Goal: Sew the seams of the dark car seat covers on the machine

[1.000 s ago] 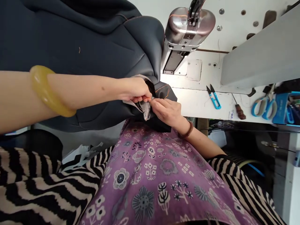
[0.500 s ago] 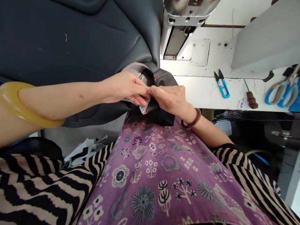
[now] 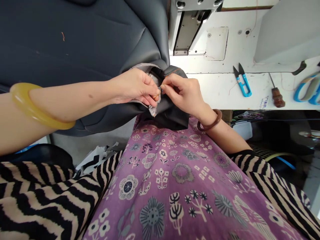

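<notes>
Pinching the pale edge (image 3: 153, 111) of the dark cover (image 3: 107, 50) near the apron (image 3: 178, 156), the left hand (image 3: 137, 86) should hold it taut; the right hand (image 3: 188, 95), fingertips pressed together, perhaps on thread, should work gently.

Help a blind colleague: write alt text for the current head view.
A person's left hand and right hand, both pinched, nearly meet at the grey-lined opening of a dark cover, above a purple apron. Blue-handled snips lie on a white table to the right.
</notes>
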`<state>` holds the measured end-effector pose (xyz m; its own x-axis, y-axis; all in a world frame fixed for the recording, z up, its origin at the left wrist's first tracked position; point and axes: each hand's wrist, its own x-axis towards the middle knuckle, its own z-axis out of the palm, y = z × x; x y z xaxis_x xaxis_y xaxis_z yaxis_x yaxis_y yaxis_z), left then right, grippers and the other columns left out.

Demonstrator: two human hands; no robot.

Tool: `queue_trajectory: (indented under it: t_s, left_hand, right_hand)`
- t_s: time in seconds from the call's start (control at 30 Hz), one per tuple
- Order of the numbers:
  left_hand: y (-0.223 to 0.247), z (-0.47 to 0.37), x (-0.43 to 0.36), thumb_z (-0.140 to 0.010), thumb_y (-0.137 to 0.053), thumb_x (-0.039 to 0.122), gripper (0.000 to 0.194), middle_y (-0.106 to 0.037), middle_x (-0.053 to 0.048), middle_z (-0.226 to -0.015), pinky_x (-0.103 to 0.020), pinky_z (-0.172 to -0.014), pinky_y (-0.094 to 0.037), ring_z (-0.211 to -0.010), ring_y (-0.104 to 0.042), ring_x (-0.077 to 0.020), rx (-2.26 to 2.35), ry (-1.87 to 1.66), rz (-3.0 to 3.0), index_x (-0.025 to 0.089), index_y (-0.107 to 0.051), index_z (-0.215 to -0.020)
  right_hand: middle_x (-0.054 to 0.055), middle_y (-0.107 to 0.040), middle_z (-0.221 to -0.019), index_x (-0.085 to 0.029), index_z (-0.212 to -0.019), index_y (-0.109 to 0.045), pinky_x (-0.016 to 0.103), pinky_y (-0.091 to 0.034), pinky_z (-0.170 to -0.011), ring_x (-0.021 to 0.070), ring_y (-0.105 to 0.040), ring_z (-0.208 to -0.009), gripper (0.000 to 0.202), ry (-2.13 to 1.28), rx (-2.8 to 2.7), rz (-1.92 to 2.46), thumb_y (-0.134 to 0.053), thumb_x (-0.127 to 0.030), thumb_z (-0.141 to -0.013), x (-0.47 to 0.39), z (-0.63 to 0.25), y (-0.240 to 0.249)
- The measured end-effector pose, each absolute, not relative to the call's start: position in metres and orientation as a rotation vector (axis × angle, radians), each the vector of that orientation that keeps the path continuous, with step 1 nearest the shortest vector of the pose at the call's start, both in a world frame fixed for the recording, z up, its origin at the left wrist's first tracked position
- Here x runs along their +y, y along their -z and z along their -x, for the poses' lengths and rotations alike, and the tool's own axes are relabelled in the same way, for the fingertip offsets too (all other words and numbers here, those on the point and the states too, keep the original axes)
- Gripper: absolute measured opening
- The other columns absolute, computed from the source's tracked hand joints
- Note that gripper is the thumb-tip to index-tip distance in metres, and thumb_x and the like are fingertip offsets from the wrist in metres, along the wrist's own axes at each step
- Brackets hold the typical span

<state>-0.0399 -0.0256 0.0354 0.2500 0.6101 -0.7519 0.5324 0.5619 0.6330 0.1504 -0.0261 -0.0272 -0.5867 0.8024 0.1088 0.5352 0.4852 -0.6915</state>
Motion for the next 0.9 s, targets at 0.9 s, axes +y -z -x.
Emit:
queue_trajectory:
  t_s: [0.9]
  left_hand:
    - [-0.042,0.016,-0.035,-0.101,-0.035,0.015,0.017,-0.062,0.002,-0.061,-0.025,-0.057,-0.05,-0.05,-0.064,-0.0119,1.558,-0.089,-1.104,0.013,-0.052,-0.097]
  right_hand:
    - [0.009,-0.066,-0.105,-0.015,-0.111,-0.068,0.032,-0.033,-0.062,0.0174,-0.06,-0.085,0.03,0.071,-2.007,1.397,-0.045,-0.03,-0.096,0.013,-0.2,-0.019]
